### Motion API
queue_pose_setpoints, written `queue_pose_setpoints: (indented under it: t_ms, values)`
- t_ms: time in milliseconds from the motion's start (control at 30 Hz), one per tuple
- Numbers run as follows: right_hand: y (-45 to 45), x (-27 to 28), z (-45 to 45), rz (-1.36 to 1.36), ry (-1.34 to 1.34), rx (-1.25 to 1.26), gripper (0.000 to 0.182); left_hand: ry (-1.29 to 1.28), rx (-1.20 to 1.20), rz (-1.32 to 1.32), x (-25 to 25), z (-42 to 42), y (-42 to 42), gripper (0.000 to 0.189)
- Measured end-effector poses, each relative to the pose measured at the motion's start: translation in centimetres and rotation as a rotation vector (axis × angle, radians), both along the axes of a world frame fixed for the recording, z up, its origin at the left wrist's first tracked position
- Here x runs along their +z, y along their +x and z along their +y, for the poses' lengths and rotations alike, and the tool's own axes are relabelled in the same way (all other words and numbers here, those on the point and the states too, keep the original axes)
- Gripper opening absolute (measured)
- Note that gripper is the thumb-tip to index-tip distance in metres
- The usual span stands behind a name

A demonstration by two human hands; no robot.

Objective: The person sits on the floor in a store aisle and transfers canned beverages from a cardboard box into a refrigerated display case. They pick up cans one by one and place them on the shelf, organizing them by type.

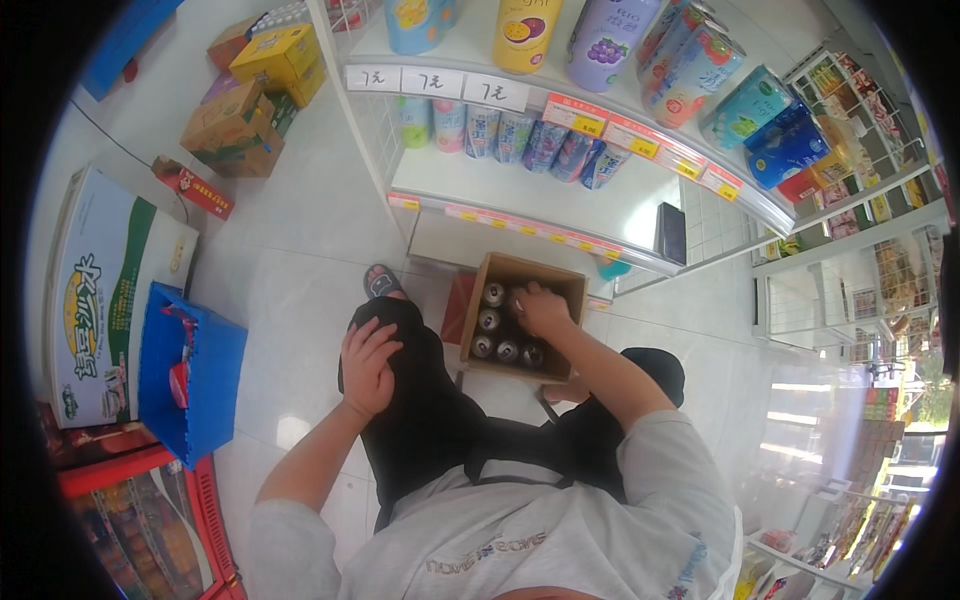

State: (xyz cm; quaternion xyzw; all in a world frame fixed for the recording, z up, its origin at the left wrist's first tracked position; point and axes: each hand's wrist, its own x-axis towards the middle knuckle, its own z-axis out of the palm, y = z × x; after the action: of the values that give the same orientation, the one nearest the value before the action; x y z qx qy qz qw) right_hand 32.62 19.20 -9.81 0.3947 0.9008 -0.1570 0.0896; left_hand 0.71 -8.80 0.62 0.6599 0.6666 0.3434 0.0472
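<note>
My left hand [369, 365] rests palm down on my knee, its fingers apart and holding nothing. My right hand [543, 309] reaches into an open cardboard box [581, 300] on the floor; its fingers are curled at a can top, and whether they grip it is hidden. Several upright drink cans [489, 320] stand in the box, along its left and near sides. Ahead, a row of cans [511, 136] stands at the back of the white middle shelf [525, 202]. Larger-looking cans [613, 41] line the shelf above.
A black phone-like device [672, 234] is at the middle shelf's right end. A blue crate [199, 375] stands at the left before a large white carton [97, 300]. Stacked cardboard boxes [229, 127] lie on the floor at the upper left. A red item [456, 307] touches the box's left side.
</note>
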Motion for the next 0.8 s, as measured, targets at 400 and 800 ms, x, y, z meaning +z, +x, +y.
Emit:
queue_pose_setpoints:
  t_ms: [400, 800]
  values:
    - [3.1, 15.0, 1.3, 1.534, -0.664, -0.351, 0.071, -0.001, -0.014, 0.004, 0.0, 0.6, 0.7, 0.039]
    - [-13.5, 17.7, 2.9, 1.589, -0.163, -0.518, 0.038, 0.011, 0.003, -0.003, -0.4, 0.3, 0.7, 0.038]
